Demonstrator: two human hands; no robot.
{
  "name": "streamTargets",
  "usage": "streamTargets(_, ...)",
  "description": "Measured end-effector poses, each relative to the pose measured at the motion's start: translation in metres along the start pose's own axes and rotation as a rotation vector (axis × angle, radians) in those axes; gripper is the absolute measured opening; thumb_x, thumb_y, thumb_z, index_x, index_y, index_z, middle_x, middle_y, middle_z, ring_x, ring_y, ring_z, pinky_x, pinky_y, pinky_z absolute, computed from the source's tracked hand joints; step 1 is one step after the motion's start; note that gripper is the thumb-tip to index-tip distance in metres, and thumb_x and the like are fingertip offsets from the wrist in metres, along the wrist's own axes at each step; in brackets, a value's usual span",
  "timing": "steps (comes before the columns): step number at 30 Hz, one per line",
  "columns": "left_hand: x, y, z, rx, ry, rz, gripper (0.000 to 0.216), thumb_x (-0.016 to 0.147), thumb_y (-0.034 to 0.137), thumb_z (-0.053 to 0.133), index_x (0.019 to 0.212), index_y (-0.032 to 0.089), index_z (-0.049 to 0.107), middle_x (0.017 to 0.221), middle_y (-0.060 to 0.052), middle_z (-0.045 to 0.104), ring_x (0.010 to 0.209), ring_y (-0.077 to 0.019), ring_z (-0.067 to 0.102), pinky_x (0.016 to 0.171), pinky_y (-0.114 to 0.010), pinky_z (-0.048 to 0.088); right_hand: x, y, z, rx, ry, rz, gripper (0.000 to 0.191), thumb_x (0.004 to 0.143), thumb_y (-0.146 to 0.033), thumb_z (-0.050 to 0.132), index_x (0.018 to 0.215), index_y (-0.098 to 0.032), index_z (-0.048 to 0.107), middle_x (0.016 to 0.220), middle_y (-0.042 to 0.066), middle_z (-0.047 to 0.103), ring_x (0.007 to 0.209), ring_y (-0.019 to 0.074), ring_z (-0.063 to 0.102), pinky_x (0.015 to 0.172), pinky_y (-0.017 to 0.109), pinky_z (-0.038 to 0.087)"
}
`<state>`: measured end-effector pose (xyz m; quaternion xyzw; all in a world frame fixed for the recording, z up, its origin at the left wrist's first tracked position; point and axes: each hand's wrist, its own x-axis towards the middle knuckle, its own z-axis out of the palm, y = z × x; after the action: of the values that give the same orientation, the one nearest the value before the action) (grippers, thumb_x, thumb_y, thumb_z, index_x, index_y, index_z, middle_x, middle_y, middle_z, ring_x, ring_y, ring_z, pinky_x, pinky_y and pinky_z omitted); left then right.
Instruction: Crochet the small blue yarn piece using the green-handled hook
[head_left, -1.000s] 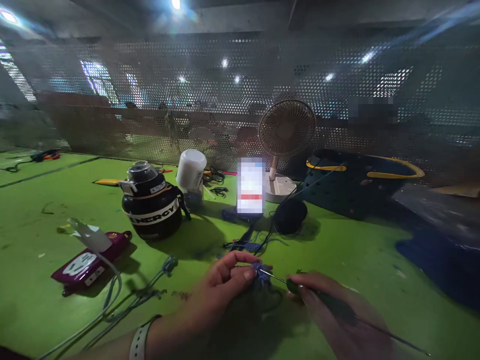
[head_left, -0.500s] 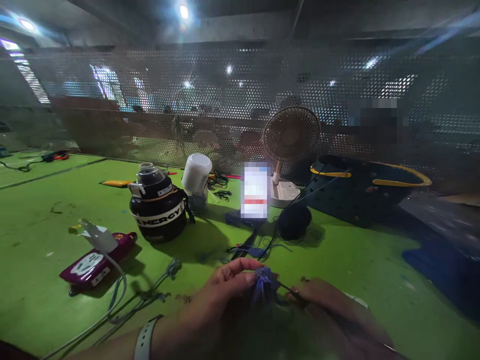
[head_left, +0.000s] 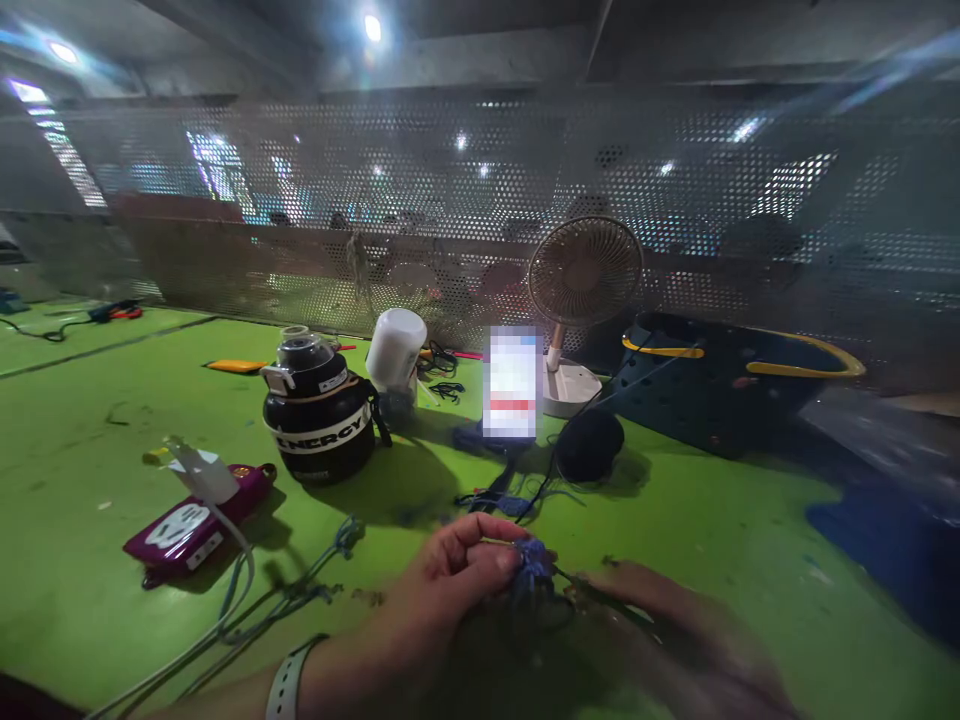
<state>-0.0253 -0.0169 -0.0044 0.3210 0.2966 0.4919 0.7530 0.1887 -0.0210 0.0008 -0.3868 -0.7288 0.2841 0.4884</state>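
Note:
My left hand point(head_left: 450, 580) pinches a small blue crocheted piece point(head_left: 534, 564) between thumb and fingers, just above the green table point(head_left: 712, 560). My right hand point(head_left: 675, 630), dim and blurred, grips a thin crochet hook point(head_left: 581, 588) whose tip meets the blue piece. A dark yarn strand runs from the piece back to a black yarn ball point(head_left: 589, 445) near the phone. A white band sits on my left wrist.
A black "ENERGY" jug point(head_left: 319, 415), white cup point(head_left: 395, 350), lit phone point(head_left: 511, 383) and small desk fan point(head_left: 583, 275) stand behind. A magenta power bank point(head_left: 196, 520) with white cable lies left, a dark blue basket point(head_left: 720, 385) right. A perforated metal screen backs the table.
The hook has gone from a gap to the right of the blue piece into it, and my right hand has closed in. The view has shifted slightly.

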Motion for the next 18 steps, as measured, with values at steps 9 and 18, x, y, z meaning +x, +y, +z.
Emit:
streamTargets(9,-0.0019,-0.0004,-0.0001,0.083,0.025,-0.016,0.023,0.078,0.029,0.077,0.096,0.016,0.069,0.090,-0.007,0.077,0.078,-0.0132,0.069,0.076,-0.025,0.050,-0.0075,-0.0005,-0.0075,-0.334,0.059,-0.205,0.019,0.079,-0.024,0.066,0.093,-0.031,0.076,0.077,-0.001,0.078,0.060,0.0167,0.074,0.052,0.019,0.062)
streamTargets(18,-0.0008,0.0038,0.0039,0.208,0.067,0.041,0.027,0.074,0.033,0.080,0.092,0.016,0.068,0.083,-0.003,0.076,0.076,-0.0106,0.066,0.073,-0.021,0.047,-0.0070,0.0026,-0.0059,-0.323,0.067,-0.025,0.015,0.083,-0.032,0.066,0.093,-0.030,0.077,0.083,0.000,0.080,0.068,0.0189,0.077,0.059,0.019,0.063)
